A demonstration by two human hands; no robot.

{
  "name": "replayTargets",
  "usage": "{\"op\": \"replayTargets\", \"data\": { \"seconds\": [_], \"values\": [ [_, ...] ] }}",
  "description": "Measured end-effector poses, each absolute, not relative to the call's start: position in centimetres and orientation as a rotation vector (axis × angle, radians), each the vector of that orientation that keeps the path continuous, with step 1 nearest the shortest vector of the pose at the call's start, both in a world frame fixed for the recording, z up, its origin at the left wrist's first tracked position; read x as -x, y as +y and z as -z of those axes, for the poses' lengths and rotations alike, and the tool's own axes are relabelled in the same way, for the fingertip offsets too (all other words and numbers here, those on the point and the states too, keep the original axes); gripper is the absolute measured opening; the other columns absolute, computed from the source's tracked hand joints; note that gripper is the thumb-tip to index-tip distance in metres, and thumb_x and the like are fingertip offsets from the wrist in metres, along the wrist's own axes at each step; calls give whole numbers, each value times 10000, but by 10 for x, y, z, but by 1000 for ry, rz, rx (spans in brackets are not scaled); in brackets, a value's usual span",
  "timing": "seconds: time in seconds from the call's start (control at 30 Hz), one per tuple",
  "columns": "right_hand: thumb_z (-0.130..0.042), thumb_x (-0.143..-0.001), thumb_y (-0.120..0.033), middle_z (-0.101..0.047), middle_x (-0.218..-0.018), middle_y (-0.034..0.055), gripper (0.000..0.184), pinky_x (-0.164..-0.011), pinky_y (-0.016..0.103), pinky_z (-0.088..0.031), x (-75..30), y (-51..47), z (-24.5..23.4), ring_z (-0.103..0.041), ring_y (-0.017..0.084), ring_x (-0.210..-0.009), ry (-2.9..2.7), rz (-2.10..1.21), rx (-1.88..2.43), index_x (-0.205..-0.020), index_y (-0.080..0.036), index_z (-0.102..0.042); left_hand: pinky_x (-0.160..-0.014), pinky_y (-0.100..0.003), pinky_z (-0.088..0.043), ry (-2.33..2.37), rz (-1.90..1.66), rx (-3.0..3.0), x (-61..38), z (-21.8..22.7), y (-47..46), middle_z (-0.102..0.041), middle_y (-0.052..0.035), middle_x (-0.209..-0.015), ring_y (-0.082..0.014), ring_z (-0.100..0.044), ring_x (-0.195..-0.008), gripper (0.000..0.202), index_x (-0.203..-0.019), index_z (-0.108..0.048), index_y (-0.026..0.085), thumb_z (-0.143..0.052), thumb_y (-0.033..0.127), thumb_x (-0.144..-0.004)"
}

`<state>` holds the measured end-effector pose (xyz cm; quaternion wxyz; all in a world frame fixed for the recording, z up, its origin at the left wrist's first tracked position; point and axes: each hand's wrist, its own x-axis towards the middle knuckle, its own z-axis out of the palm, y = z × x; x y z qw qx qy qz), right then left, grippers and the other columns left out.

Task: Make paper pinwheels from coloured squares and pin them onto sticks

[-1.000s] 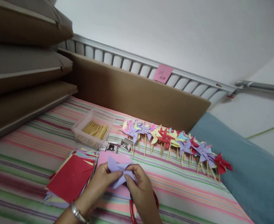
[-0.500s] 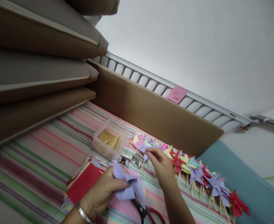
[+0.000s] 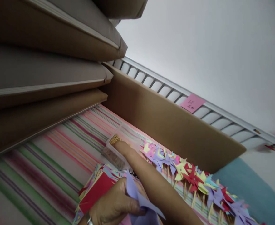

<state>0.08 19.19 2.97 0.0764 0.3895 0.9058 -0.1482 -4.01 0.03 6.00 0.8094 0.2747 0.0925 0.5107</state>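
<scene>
A folded purple paper pinwheel piece (image 3: pixel 143 204) is pinched in my left hand (image 3: pixel 118 201), near the bottom of the view. My right hand (image 3: pixel 121 147) reaches into a clear plastic box (image 3: pixel 114 157) of thin wooden sticks (image 3: pixel 114 139). Its fingers are down among the sticks and hidden, so their grip does not show. Beneath my right forearm, small dark metal bits (image 3: pixel 134 174) show only in part. Just left of the purple paper lies a stack of coloured paper squares with a red sheet (image 3: pixel 96 190) on top.
Finished paper pinwheels on sticks, such as a red one (image 3: pixel 193 179), lie in a row at the right. A brown board (image 3: pixel 165 122) stands behind the striped cloth (image 3: pixel 50 162). Stacked cushions (image 3: pixel 46 68) rise at the left. A pink note (image 3: pixel 193 103) hangs on the radiator (image 3: pixel 149 82).
My right hand has left the pinwheels and moved leftward into the stick box. My left hand still pinches the purple paper. The view has shifted, and the scissors no longer show.
</scene>
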Motion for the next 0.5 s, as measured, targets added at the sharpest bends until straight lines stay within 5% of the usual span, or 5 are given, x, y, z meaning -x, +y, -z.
{"op": "replayTargets", "data": {
  "seconds": [0.33,0.5],
  "values": [
    [-631,-770,-117,-690,-874,64,91,-846,304,-439,-27,189,-83,-615,195,-907,2990,368,-1297,-783,-161,-710,-728,-331,-431,285,-1080,-665,35,-57,3,-637,-47,-631,-195,-596,-647,180,-638,-697,132,-802,231,-531],
    [-455,-878,-194,-680,-947,75,211,-843,306,-440,-86,121,-124,-610,189,-929,3148,434,-1773,-926,-165,-659,-712,-313,-424,462,-1125,-826,34,-57,6,-549,5,-562,-142,-511,-573,188,-602,-674,140,-784,286,-559]
  ]
}}
